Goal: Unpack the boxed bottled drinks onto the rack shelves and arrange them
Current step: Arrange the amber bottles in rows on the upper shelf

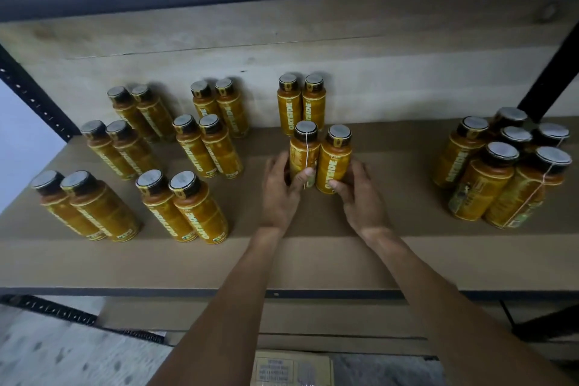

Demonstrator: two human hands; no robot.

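Two yellow bottles with black caps stand side by side at the middle of the brown shelf board [313, 260]. My left hand [280, 191] grips the left bottle [302, 153] low down, thumb across its front. My right hand [360, 194] grips the right bottle [333, 160] near its base. Behind them stands another pair of bottles [300, 103]. To the left, pairs of the same bottles [188, 204] stand in rows. At the right is a tight cluster of several bottles [507, 172].
A black rack post [34, 94] rises at the left and another post [551, 72] at the right. A wooden back panel [282, 50] closes the shelf. Below the shelf's front edge lies a cardboard box [291, 370] on a lower level.
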